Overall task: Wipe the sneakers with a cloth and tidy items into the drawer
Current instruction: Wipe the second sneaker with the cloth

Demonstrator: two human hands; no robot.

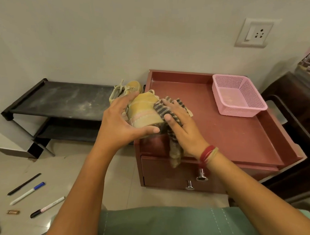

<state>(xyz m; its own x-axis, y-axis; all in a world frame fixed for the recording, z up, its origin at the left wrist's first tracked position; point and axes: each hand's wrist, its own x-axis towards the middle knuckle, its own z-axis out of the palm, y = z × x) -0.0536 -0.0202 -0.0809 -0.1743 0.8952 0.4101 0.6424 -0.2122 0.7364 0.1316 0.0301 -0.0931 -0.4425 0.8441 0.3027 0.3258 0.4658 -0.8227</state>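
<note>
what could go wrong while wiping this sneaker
The left hand holds the sneaker at the cabinet corner; a hard push from the right hand might knock it off. The cloth hangs over the drawer front and may snag a knob. Pens on the floor could be stepped on.

The left hand point(122, 119) is gripping the sneaker point(144, 111), thumb underneath; the right hand point(182, 129) is pressing flat on the cloth point(159, 109)

Basket point(239, 95) on cabinet point(229, 137) — rack point(60, 100) leftward
</note>
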